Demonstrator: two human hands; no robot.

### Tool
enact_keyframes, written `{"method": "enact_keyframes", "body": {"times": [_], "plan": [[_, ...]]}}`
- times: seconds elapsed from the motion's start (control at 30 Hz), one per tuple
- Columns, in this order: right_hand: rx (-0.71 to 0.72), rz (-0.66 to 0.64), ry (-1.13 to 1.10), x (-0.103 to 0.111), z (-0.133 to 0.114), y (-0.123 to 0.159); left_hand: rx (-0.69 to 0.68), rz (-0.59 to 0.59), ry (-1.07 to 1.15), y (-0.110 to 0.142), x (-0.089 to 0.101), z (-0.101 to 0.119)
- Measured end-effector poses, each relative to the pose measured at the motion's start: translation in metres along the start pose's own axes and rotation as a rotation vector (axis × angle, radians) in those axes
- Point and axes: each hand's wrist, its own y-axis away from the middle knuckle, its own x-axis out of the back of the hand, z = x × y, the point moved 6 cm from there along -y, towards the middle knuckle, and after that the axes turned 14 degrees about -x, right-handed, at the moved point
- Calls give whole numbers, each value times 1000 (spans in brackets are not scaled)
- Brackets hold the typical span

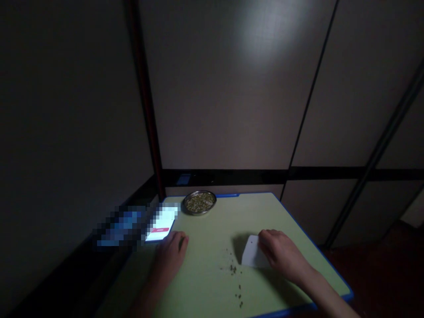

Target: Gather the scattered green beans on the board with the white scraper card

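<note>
My right hand [281,251] is closed on a white card [254,254], gripping its right side and holding it tilted over the table. A tiny dark speck shows on the card's face. Just left of the card, small greenish-brown seeds [233,268] lie scattered on the tabletop, with several more trailing toward the front. My left hand [172,251] rests on the table's left part, fingers loosely bent, thumb apart, with nothing visible in it. Beyond its fingers lies a phone with a lit screen [161,225]; whether they touch, I cannot tell.
The light green table [205,291] has a blue edge. At its far left corner stands a round metal dish [216,201] with many seeds in it. Cabinet panels [225,97] rise behind the table. A blurred dark object with a bluish screen is at the left.
</note>
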Motion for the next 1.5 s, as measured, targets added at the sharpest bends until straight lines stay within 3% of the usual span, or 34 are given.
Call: {"method": "enact_keyframes", "body": {"times": [0.23,0.57,0.9,1.5], "plan": [[-34,23,11,-16,10,0,-48,-73,-138,3,2,18],[-22,-63,-41,-19,1,18,-58,-90,-167,5,1,18],[-22,-52,-67,-20,-2,19,-57,-96,-166,6,1,18],[113,-174,-131,-25,-38,8,-67,-87,-163,6,0,16]]}}
